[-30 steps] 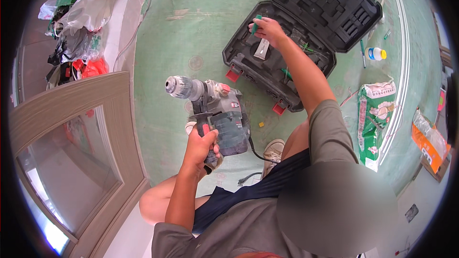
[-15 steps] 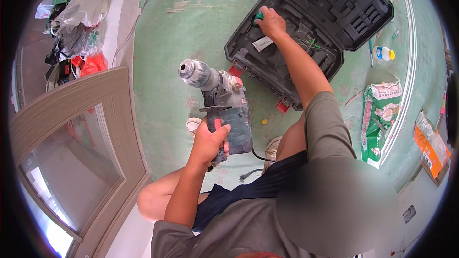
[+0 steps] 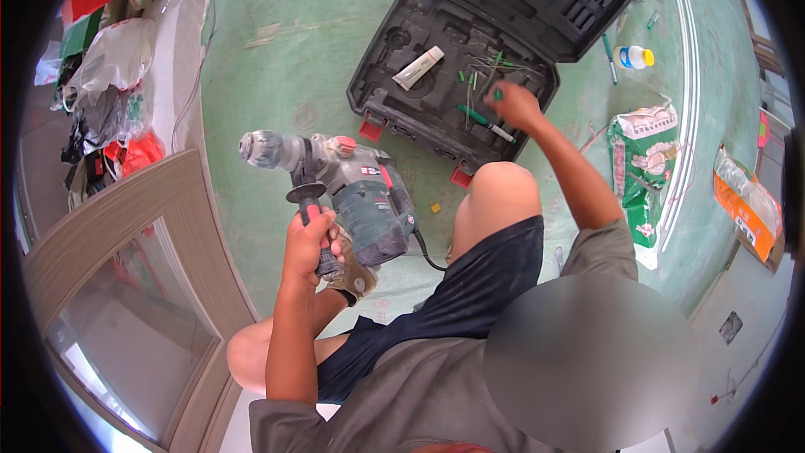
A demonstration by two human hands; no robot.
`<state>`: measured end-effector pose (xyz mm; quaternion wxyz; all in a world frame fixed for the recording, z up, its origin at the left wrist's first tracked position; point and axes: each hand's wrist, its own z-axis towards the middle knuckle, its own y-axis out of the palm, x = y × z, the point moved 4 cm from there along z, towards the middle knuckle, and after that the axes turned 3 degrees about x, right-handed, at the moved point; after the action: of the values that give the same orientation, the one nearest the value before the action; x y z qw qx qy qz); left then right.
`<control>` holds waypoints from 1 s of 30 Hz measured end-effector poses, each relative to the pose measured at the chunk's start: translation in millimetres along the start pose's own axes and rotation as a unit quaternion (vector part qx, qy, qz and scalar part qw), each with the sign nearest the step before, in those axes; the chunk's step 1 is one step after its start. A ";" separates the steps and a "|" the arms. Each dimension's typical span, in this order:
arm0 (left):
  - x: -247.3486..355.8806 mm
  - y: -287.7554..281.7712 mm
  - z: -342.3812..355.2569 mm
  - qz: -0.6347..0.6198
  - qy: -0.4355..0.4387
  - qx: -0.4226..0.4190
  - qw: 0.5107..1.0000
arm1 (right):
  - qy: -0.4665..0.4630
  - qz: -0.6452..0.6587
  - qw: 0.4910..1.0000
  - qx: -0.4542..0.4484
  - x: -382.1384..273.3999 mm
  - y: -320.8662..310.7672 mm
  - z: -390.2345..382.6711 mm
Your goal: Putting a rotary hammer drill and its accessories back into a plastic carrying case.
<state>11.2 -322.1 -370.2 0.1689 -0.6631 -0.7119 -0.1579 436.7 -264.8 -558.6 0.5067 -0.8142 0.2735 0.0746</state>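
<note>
My left hand (image 3: 314, 243) is wrapped round the black side handle of a rotary hammer (image 3: 366, 205), which is grey and dark green with a dusty chuck pointing left. Over the right part of an opened black tool case (image 3: 387, 84), my right hand (image 3: 515, 106) is closed, with a small green object (image 3: 498, 95) showing at its fingertips. Just below those fingers lies a green and white stick-shaped thing (image 3: 486, 123). A white tube (image 3: 418, 68) rests across the left part of the case. Between them are several thin green-ended pieces (image 3: 496, 59).
The raised lid (image 3: 545, 0) extends behind the case. To the right are a white bottle with yellow cap (image 3: 633, 57), a green and white sack (image 3: 641, 168) and an orange bag (image 3: 746, 210). A wooden-framed door (image 3: 134, 285) stands left; plastic bags (image 3: 113, 54) lie beyond it.
My right hand has moved from the case's left end to its right part. The rotary hammer has swung left in my left hand. The white tube now lies uncovered.
</note>
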 end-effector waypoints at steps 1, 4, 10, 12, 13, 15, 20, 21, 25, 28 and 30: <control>-0.2 -1.8 1.2 -0.004 -0.004 0.009 1.000 | -0.022 -0.055 0.998 0.031 5.1 8.2 -22.4; 5.4 4.3 0.1 0.003 -0.007 0.013 1.000 | -0.019 -0.152 0.987 -0.039 8.5 31.7 -53.1; 14.0 21.0 -3.6 0.083 0.025 -0.007 0.996 | -0.047 -0.158 0.984 -0.067 -3.3 27.4 -57.9; 13.9 25.3 -4.1 0.103 0.020 -0.004 0.994 | -0.026 -0.113 0.991 -0.064 10.2 24.2 -82.5; 14.2 29.4 -4.6 0.107 0.021 -0.010 0.994 | -0.008 -0.069 0.996 -0.061 20.8 19.8 -99.1; 16.3 31.0 -4.7 0.103 0.027 -0.010 0.994 | 0.049 0.033 0.997 -0.052 48.3 27.2 -133.7; 17.6 21.8 4.5 0.136 0.017 -0.019 0.990 | 0.294 0.364 0.883 0.039 127.3 82.8 -199.7; 18.7 19.1 5.0 0.134 0.016 -0.006 0.991 | 0.334 0.346 0.874 0.066 138.8 92.5 -206.0; 15.4 17.5 4.8 0.138 0.010 0.012 0.990 | 0.402 0.235 0.876 0.129 178.3 123.7 -221.9; 15.9 18.8 0.8 0.146 0.017 0.027 0.989 | 0.457 0.131 0.867 0.147 162.5 108.8 -230.2; 15.1 19.3 0.6 0.161 0.024 0.021 0.986 | 0.478 0.080 0.857 0.177 148.7 96.4 -236.0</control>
<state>29.5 -307.0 -364.0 0.2235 -0.7615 -0.5945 -0.1297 474.6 -556.6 -581.3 0.4413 -0.6219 0.5549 -0.3327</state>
